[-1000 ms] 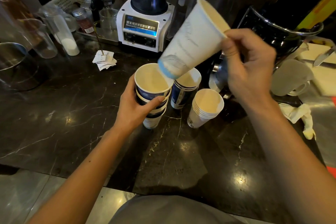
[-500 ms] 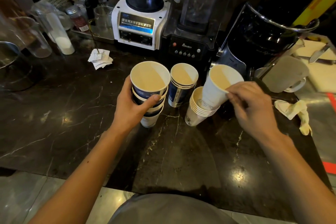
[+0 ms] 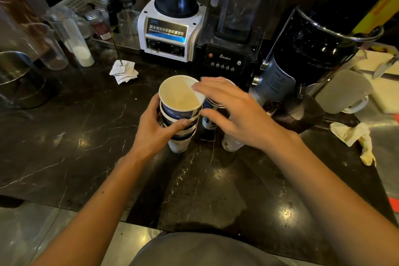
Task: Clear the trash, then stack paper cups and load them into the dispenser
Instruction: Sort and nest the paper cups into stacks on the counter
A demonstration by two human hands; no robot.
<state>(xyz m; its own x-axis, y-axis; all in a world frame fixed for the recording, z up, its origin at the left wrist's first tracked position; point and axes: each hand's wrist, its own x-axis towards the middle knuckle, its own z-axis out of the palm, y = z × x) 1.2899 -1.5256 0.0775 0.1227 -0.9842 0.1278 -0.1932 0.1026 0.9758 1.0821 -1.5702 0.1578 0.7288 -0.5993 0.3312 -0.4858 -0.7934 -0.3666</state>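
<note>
A stack of blue-and-white paper cups (image 3: 180, 101) stands on the dark marble counter (image 3: 86, 136), and my left hand (image 3: 154, 130) is wrapped around its side. My right hand (image 3: 235, 114) hovers just right of it with fingers spread and nothing in them; the index fingertip is at the top cup's rim. Under that hand, a second blue-banded cup stack (image 3: 209, 122) and a white cup stack (image 3: 231, 146) are mostly hidden. No dispenser is visible.
A white blender (image 3: 170, 34), a black blender (image 3: 228, 58) and a black machine (image 3: 302, 60) line the back. Paper slips (image 3: 124, 71) lie behind the cups. A crumpled tissue (image 3: 354, 136), a frosted mug (image 3: 343, 93) and a knife (image 3: 384, 67) sit right; jars and a metal pot (image 3: 17, 80) left.
My right hand lowered the white cup onto the white stack, let it go, and moved left over the stacks. My left hand kept its grip on the blue-and-white stack.
</note>
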